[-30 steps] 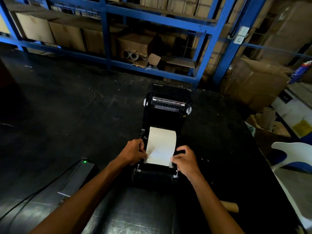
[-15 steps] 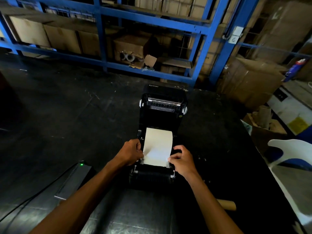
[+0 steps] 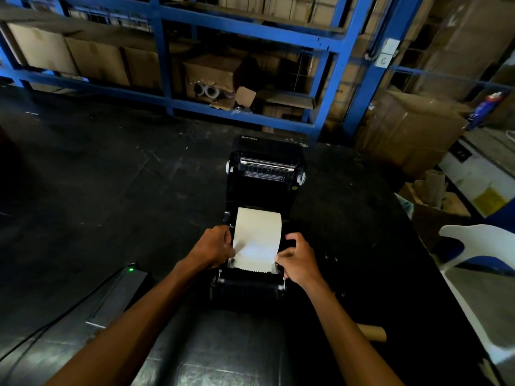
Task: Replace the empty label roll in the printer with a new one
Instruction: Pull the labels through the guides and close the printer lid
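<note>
Dark, scuffed counter (image 3: 111,176) fills most of the view; blue steel shelving (image 3: 328,112) stacked with brown cardboard boxes (image 3: 97,59) stands beyond its far edge.

Black plastic label printer (image 3: 264,190) sits near the middle of the counter, toward the far edge, lid tipped back and open, print-head bar exposed on the lid's underside.

White label roll (image 3: 257,238) lies in the printer's open bay, its loose end drawn forward toward the near side and ending at the black front roller.

Grey flat box with a green light (image 3: 117,296) rests toward the near left corner, a dark cable running off it to the left edge.

Left hand (image 3: 214,247): grip closed, fingers curled on the left margin of the paper at the left side guide. Right hand (image 3: 299,259): grip closed, fingertips pinching the right margin of the paper by the right guide. Both forearms reach in from the near edge.

Bare brown cardboard tube (image 3: 372,331) lies on the counter near the near right edge, partly hidden behind the right forearm, well apart from the printer.
</note>
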### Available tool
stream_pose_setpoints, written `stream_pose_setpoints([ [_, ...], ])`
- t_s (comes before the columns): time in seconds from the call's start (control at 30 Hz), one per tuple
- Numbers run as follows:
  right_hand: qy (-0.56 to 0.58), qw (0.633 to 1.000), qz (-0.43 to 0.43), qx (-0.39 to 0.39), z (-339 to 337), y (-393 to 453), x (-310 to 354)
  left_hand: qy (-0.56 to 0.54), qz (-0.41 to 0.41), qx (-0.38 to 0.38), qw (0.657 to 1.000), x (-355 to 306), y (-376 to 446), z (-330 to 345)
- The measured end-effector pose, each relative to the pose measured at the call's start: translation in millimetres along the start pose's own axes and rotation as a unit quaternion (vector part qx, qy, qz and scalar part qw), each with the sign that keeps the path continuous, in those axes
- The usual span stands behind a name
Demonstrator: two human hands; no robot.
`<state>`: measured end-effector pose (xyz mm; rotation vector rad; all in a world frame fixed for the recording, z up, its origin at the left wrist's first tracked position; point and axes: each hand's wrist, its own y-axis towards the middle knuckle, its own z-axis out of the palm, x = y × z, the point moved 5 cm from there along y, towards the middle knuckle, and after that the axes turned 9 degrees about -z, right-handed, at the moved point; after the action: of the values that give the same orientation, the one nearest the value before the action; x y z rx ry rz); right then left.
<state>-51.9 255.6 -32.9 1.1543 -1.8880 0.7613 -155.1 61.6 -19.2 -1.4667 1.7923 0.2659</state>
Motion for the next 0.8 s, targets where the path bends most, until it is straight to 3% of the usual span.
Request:
stream_pose_setpoints([
  [0.2,-0.074,0.996,-0.012,0.040,-1.8,7.0,5.6,-0.021,-0.010,-0.026,0.999,1.5,-1.0,2.1],
  [0.5,-0.003,1.000,-0.007,0.017,-3.9,0.9,6.2,0.053,0.027,0.006,0.998,-5.8,-3.3,-2.3],
  [0.8,-0.031,0.997,-0.020,0.072,-3.9,2.1,8.8,0.003,0.008,-0.012,1.000,-1.0,-1.8,-0.5],
])
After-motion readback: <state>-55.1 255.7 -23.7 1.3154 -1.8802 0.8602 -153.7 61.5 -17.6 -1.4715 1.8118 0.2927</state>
